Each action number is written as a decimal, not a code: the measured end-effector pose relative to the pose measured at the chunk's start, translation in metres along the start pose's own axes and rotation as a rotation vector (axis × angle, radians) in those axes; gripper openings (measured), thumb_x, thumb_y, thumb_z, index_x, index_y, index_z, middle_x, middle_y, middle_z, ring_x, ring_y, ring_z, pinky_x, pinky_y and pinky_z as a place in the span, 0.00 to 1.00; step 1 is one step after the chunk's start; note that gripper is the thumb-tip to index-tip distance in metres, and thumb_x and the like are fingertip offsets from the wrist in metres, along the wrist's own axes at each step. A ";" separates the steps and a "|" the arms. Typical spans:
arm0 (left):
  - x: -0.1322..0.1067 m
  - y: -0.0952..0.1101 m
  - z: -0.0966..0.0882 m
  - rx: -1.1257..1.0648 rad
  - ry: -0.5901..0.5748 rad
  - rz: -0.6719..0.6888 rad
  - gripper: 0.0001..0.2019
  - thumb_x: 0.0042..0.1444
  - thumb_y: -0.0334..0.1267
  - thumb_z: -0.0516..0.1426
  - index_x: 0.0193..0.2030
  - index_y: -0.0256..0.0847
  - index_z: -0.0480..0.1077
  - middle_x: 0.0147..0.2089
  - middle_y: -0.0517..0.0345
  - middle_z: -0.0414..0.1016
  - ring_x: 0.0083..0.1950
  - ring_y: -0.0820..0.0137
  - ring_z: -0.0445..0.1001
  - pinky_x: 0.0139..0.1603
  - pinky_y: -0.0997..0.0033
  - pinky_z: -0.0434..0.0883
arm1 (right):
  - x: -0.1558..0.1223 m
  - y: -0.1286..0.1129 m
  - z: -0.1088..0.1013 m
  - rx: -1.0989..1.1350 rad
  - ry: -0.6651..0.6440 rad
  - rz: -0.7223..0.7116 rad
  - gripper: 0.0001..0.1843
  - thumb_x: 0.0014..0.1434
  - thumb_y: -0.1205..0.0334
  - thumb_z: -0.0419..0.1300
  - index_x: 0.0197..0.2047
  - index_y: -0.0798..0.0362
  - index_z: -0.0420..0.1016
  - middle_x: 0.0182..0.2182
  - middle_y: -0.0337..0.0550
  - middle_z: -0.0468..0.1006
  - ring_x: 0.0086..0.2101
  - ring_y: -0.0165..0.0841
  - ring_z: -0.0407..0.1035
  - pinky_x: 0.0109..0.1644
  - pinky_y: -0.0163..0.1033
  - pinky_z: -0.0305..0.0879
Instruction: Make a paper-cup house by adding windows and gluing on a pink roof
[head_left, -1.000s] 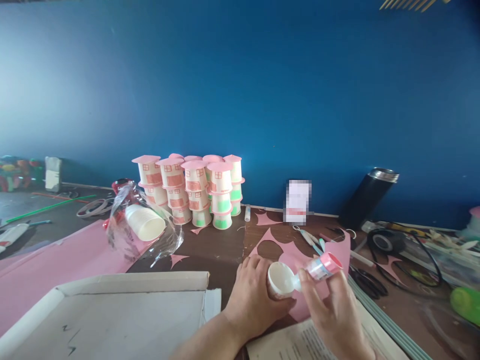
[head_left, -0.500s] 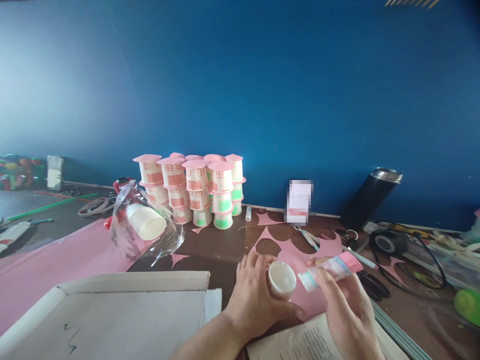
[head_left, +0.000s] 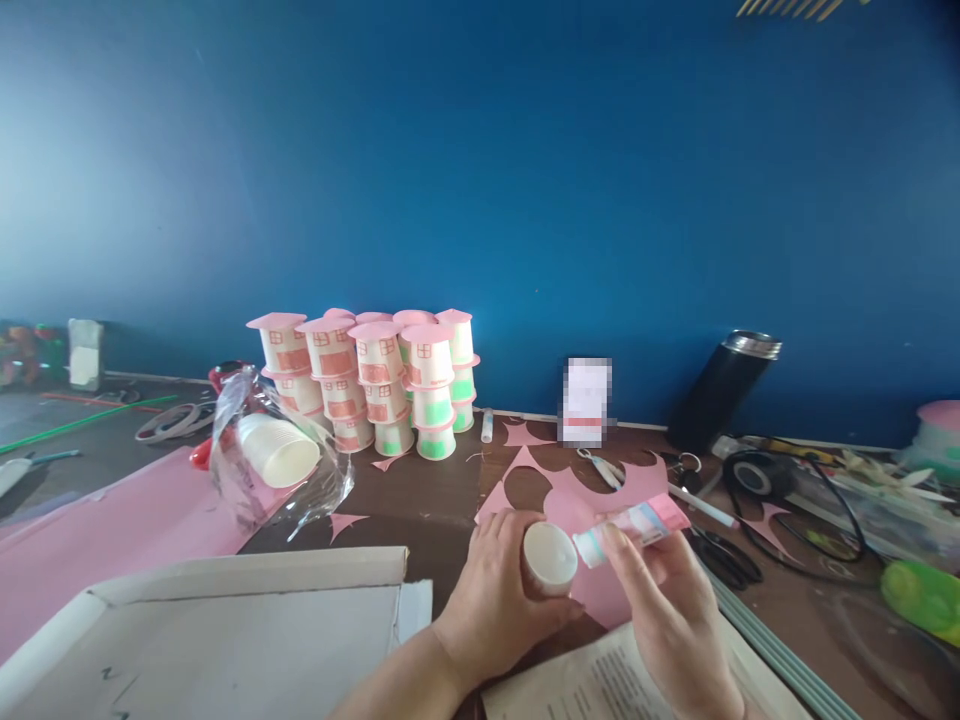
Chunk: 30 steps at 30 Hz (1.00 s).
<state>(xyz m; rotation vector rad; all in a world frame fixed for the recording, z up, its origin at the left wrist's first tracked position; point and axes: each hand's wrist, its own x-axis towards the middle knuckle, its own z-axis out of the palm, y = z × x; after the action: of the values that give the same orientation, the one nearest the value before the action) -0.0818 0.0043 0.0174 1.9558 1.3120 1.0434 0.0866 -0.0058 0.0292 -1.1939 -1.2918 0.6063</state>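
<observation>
My left hand (head_left: 499,590) is wrapped around a small white paper cup (head_left: 550,557) turned bottom-up, low in the middle of the view. My right hand (head_left: 664,610) grips a pink and white glue stick (head_left: 634,525), lying nearly level with its white tip beside the cup's rim. Both hands hover over a pink paper sheet (head_left: 585,500) with round holes cut out of it.
A stack of finished paper-cup houses with pink roofs (head_left: 375,375) stands by the blue wall. A plastic sleeve of white cups (head_left: 277,450) lies left of it, a cardboard box lid (head_left: 225,640) in front. Scissors (head_left: 724,560), a black flask (head_left: 716,390) and cables lie right.
The glue stick has tipped from steeply raised to nearly level and dropped beside the cup. The cup has turned a little in my left hand. The camera drifted slightly right.
</observation>
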 end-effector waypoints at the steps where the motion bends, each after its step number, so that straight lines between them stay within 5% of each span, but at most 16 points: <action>1: 0.001 0.002 -0.001 -0.007 -0.009 -0.011 0.30 0.38 0.39 0.70 0.50 0.43 0.66 0.49 0.50 0.72 0.52 0.55 0.70 0.55 0.49 0.68 | -0.002 0.001 0.000 -0.006 -0.015 -0.019 0.11 0.59 0.51 0.62 0.39 0.48 0.73 0.31 0.41 0.80 0.32 0.38 0.74 0.37 0.40 0.71; 10: 0.002 0.002 0.001 0.026 0.001 -0.041 0.26 0.39 0.45 0.70 0.45 0.42 0.69 0.46 0.51 0.70 0.49 0.56 0.68 0.50 0.52 0.68 | -0.007 0.019 0.001 -0.153 -0.083 -0.111 0.13 0.60 0.53 0.61 0.45 0.49 0.71 0.36 0.45 0.78 0.40 0.42 0.74 0.44 0.45 0.70; 19: 0.003 0.004 -0.001 0.018 0.000 -0.056 0.27 0.37 0.43 0.70 0.46 0.43 0.69 0.46 0.52 0.70 0.50 0.56 0.68 0.51 0.52 0.67 | -0.001 0.019 0.000 -0.233 0.007 -0.030 0.14 0.60 0.48 0.59 0.41 0.50 0.71 0.34 0.44 0.78 0.36 0.41 0.73 0.42 0.46 0.69; 30: 0.003 0.002 0.002 0.041 0.024 -0.037 0.23 0.40 0.45 0.69 0.43 0.43 0.69 0.44 0.52 0.70 0.47 0.57 0.69 0.48 0.53 0.68 | -0.007 0.009 0.001 -0.271 -0.079 -0.211 0.09 0.61 0.54 0.58 0.42 0.49 0.69 0.32 0.41 0.78 0.32 0.38 0.74 0.38 0.43 0.70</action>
<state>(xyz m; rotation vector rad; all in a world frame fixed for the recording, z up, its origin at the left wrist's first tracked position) -0.0786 0.0064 0.0185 1.9472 1.3870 1.0327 0.0867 -0.0086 0.0185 -1.2407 -1.5808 0.3339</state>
